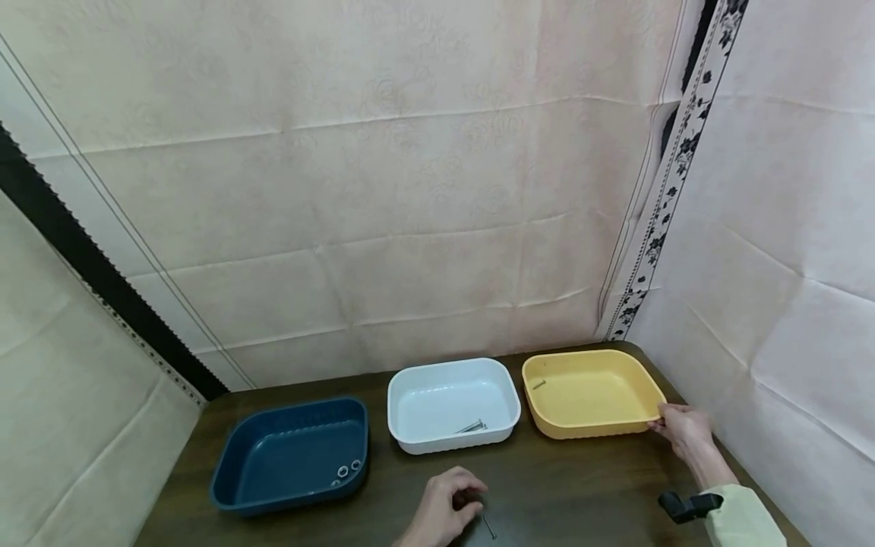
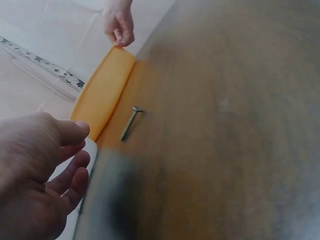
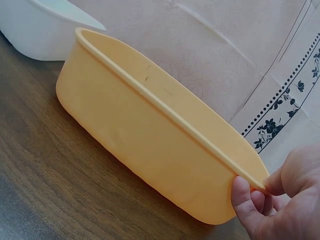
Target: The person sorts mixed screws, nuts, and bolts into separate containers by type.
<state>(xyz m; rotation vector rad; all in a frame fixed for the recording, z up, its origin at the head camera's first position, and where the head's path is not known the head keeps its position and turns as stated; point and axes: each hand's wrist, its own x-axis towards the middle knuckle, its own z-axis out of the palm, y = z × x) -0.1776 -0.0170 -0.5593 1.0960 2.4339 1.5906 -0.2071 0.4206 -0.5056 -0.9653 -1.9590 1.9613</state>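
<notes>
My right hand (image 1: 686, 433) pinches the rim of the yellow tray (image 1: 595, 429) at its near right corner. In the right wrist view the thumb and fingers (image 3: 245, 197) lie on either side of that rim. My left hand (image 1: 446, 505) is over the table in front of the white tray (image 1: 451, 445), thumb and fingers bent with a gap between them. Beside it a long metal screw (image 1: 489, 526) lies on the wood. The left wrist view shows this screw (image 2: 131, 123) apart from the fingertips. One small screw (image 1: 539, 384) lies in the yellow tray.
Several screws (image 1: 472, 427) lie in the white tray. A dark blue tray (image 1: 287, 501) on the left holds metal nuts (image 1: 343, 471). All three trays stand on a brown wooden table (image 1: 560, 486), with pale cloth (image 1: 410, 190) hanging behind and at the sides.
</notes>
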